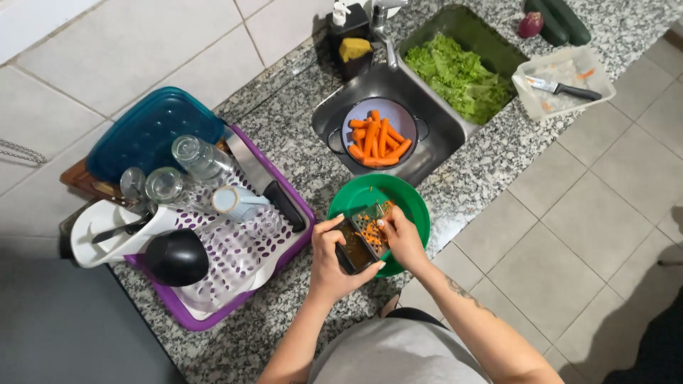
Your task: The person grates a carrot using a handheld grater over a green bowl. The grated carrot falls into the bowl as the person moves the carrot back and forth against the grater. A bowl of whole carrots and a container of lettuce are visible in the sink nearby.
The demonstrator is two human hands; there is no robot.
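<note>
Our left hand (333, 256) has its fingers closed around the lower end of a small dark box grater (359, 240), tilting it over the round green plastic bowl (413, 206) so the orange shreds fall inside. Our right hand (404, 238) curls its fingers against the grating face, apparently pressing a piece of carrot too small to make out. The grater's long axis runs from near our body up and right toward the bowl's middle. Behind on the granite bench (299, 153), a grey colander of peeled carrots (378, 136) sits in the steel sink (434, 121).
</note>
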